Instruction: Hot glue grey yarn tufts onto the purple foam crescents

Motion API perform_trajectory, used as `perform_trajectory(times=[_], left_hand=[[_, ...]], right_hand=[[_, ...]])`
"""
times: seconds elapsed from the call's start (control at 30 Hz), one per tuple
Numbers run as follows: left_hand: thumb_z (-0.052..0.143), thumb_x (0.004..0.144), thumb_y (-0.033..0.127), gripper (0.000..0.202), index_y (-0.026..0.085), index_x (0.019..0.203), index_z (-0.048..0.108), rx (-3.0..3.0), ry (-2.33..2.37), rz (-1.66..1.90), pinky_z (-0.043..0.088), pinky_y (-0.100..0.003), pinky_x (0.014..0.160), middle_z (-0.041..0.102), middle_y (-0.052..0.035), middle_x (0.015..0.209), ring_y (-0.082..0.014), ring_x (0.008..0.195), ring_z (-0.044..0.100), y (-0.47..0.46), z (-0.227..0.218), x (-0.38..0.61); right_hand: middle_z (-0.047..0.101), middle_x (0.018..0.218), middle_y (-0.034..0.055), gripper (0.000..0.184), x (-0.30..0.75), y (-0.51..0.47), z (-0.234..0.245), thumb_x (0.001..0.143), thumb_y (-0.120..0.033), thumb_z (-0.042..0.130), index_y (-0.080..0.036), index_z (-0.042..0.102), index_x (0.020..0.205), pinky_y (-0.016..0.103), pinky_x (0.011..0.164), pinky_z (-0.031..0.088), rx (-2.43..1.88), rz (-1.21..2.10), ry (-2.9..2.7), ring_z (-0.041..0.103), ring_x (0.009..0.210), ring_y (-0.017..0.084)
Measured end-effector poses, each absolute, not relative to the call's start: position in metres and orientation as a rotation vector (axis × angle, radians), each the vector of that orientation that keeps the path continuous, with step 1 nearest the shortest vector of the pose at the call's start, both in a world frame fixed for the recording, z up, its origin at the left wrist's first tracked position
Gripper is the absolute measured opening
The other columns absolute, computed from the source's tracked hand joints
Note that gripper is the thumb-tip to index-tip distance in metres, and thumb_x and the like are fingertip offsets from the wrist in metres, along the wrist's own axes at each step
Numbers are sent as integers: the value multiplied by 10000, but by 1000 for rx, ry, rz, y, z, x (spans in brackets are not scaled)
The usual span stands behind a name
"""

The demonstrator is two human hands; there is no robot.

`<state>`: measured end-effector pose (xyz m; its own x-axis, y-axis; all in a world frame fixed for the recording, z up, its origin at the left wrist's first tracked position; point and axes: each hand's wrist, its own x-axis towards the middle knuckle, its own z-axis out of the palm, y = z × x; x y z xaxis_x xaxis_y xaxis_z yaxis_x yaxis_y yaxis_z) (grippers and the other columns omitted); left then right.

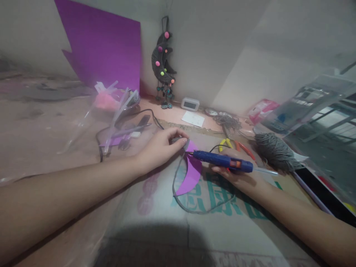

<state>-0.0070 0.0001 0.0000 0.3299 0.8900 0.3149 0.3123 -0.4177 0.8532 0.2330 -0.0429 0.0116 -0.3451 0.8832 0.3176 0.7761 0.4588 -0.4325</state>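
My left hand (169,146) pinches the upper end of a purple crescent moon cutout (194,172), where grey yarn (174,181) is wrapped round its tip. From there the yarn loops down past the crescent's lower point and off to the right. My right hand (235,176) grips a blue hot glue gun (222,159), its nozzle at the crescent's edge just below my left thumb. A clear glue stick (265,171) sticks out of the gun's back end. Whether the nozzle touches the crescent or the yarn, I cannot tell.
Printed cardboard (155,222) lies under the work. To the right are yellow-handled pliers (226,144), orange-handled scissors (244,148), a grey yarn ball (276,152) and a phone (319,189). A decorated moon hanging (162,63) and a purple sheet (111,48) stand behind, with glue sticks (111,126) leftward.
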Motion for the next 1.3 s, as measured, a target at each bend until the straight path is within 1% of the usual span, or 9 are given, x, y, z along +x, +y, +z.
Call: perform_trajectory(times=[0.13, 0.3, 0.53, 0.77, 0.83, 1.1, 1.3], left_hand=[[506, 861, 319, 195, 191, 946, 626, 1899, 1068, 1045, 439, -312, 858, 675, -32, 987, -184, 932, 606, 0, 0, -7], [513, 856, 316, 188, 192, 939, 627, 1899, 1072, 1042, 440, -318, 853, 676, -31, 980, -189, 939, 607, 0, 1, -6], [509, 862, 313, 191, 188, 942, 629, 1895, 1045, 1061, 437, -312, 849, 671, -31, 971, -180, 930, 605, 1, -1, -7], [507, 865, 318, 195, 186, 951, 624, 1885, 1039, 1059, 436, -305, 853, 669, -33, 978, -179, 939, 603, 1, -2, -6], [505, 865, 320, 199, 185, 951, 623, 1888, 1044, 1052, 436, -304, 851, 668, -35, 980, -179, 936, 602, 1, -2, -6], [500, 870, 315, 205, 177, 965, 620, 1892, 1024, 1054, 434, -306, 846, 663, -41, 986, -179, 930, 595, 4, -4, -6], [494, 882, 317, 214, 180, 993, 616, 1892, 1024, 1050, 438, -284, 799, 657, -35, 979, -162, 883, 587, 5, -7, -6]], right_hand=[[615, 676, 30, 266, 233, -43, 11, 761, -462, 659, -207, 625, 691, 297, 549, 431, -1396, 320, -2179, 568, 619, 174], [628, 723, 26, 209, 237, -41, 8, 778, -409, 661, -211, 605, 741, 297, 577, 444, -1372, 384, -2210, 581, 662, 175], [566, 642, 3, 209, 235, -41, 12, 780, -398, 643, -211, 577, 711, 284, 519, 409, -1331, 268, -2231, 520, 580, 152], [579, 662, 9, 186, 238, -40, 7, 778, -387, 652, -234, 565, 717, 326, 553, 447, -1321, 283, -2227, 562, 615, 188], [579, 672, 9, 187, 240, -39, 4, 782, -384, 652, -226, 569, 726, 316, 562, 447, -1314, 273, -2232, 564, 625, 180], [565, 621, 7, 222, 239, -38, 6, 776, -401, 659, -203, 586, 704, 279, 515, 414, -1259, 172, -2223, 537, 578, 153], [566, 616, 6, 216, 238, -38, 7, 787, -386, 644, -211, 570, 686, 282, 543, 413, -1228, 143, -2247, 545, 589, 156]])
